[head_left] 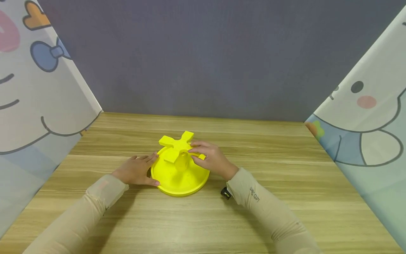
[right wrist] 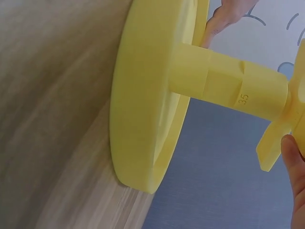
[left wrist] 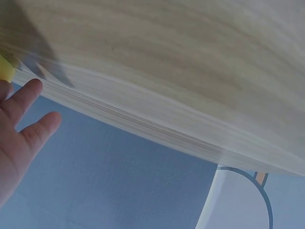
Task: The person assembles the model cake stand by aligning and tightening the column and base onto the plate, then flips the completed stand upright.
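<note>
A yellow round dish-shaped base [head_left: 179, 187] lies on the table, its raised rim facing up. From its middle rises a thick post [right wrist: 224, 81] marked 35, topped by a flat yellow four-armed cross [head_left: 176, 144]. My right hand [head_left: 211, 159] pinches the right side of the cross between thumb and fingers; in the right wrist view its thumb [right wrist: 295, 167] presses against the piece. On the other side, my left hand [head_left: 136, 170] rests against the base's left rim with fingers and thumb spread. Only a yellow sliver of the base [left wrist: 5, 69] shows in the left wrist view.
The wood-grain table [head_left: 269, 155] runs back to a dark grey panel [head_left: 203, 60]. Cartoon-printed panels stand at the left [head_left: 38, 106] and right [head_left: 374, 123]. A small black object [head_left: 225, 193] sits beside the right cuff.
</note>
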Demonstrator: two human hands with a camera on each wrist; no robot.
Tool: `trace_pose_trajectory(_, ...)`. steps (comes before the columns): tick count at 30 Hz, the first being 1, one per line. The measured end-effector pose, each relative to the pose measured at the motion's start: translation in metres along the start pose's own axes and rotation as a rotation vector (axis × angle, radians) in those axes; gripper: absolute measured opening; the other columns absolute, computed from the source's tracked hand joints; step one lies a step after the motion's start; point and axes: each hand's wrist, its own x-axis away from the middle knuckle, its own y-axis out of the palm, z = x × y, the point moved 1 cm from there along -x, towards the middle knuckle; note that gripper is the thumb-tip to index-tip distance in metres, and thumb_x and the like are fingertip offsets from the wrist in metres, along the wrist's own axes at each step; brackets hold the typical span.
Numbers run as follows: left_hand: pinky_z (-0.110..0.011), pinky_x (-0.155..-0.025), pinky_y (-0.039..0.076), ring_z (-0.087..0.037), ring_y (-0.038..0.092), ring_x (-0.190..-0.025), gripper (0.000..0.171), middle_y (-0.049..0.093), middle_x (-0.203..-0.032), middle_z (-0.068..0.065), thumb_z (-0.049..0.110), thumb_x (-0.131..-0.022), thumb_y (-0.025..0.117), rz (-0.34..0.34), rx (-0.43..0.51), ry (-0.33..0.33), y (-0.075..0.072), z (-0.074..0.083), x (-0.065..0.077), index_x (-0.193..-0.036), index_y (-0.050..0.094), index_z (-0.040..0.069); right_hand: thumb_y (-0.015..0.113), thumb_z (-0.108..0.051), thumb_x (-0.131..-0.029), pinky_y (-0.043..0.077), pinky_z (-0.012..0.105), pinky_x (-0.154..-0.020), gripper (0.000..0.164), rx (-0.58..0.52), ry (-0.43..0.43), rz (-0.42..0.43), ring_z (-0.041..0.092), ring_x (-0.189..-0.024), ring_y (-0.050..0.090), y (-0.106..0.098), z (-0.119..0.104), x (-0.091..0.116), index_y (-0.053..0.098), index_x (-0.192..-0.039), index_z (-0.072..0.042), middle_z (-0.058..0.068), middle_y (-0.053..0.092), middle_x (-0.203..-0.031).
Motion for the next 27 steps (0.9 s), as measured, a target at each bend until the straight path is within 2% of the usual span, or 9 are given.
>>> trace_pose_trajectory(4,-0.065,-0.101,0.029,-0.044,0.038,-0.130,0.105,0.033,-0.150,-0.022,0.069,-0.077,0.061,-0.001,0.005,-0.001,-0.001,0.002,0.000,-0.146,0.032,-0.005,0.074,0.003,-0.077,0.053,0.018,-0.071,0.020,0.006,0.005,-0.011,0.028,-0.097,0.066,0.000,-0.001,0.002,0.073,-0.096,0.003,0.019,0.067,-0.106)
trace_pose_trajectory(8,-0.066,-0.101,0.029,-0.045,0.038,-0.130,0.106,0.033,-0.150,-0.021,0.070,-0.077,0.060,-0.004,0.003,0.002,-0.002,0.003,0.001,-0.146,0.032,-0.005,0.075,0.001,-0.076,0.053,0.018,-0.076,0.019,0.043,-0.011,-0.010,0.027,-0.096,0.066,0.000,-0.001,0.003,0.074,-0.096,0.002,0.018,0.067,-0.105)
trace_pose_trajectory(16,-0.066,-0.101,0.029,-0.045,0.039,-0.129,0.107,0.032,-0.150,-0.022,0.073,-0.077,0.058,-0.007,-0.011,-0.001,-0.003,0.003,0.002,-0.146,0.032,-0.005,0.083,-0.007,-0.072,0.051,0.014,-0.076,0.030,0.106,-0.070,-0.041,0.024,-0.092,0.066,0.000,-0.011,0.000,0.073,-0.099,0.002,0.016,0.066,-0.104)
trace_pose_trajectory(21,-0.066,-0.101,0.029,-0.046,0.039,-0.129,0.108,0.032,-0.150,-0.022,0.072,-0.076,0.059,-0.004,-0.007,-0.004,-0.002,0.002,0.001,-0.146,0.032,-0.005,0.087,-0.014,-0.064,0.050,0.012,-0.074,0.042,0.077,-0.080,-0.052,0.023,-0.091,0.066,0.000,-0.013,0.000,0.073,-0.101,0.003,0.016,0.065,-0.104)
trace_pose_trajectory(24,-0.067,-0.101,0.029,-0.046,0.038,-0.130,0.107,0.032,-0.151,-0.021,0.073,-0.077,0.058,-0.009,-0.008,-0.005,-0.001,0.001,0.000,-0.147,0.031,-0.005,0.084,-0.014,-0.070,0.052,0.016,-0.075,0.036,0.060,-0.046,-0.044,0.025,-0.092,0.066,-0.002,-0.011,-0.002,0.073,-0.100,0.002,0.017,0.066,-0.105)
trace_pose_trajectory(27,-0.067,-0.100,0.029,-0.046,0.038,-0.130,0.107,0.032,-0.151,-0.021,0.072,-0.077,0.058,-0.009,-0.011,-0.003,0.001,0.000,-0.001,-0.146,0.031,-0.005,0.074,-0.009,-0.082,0.055,0.026,-0.072,0.027,0.023,0.077,-0.021,0.027,-0.091,0.065,-0.007,-0.007,-0.006,0.070,-0.106,0.003,0.019,0.064,-0.110)
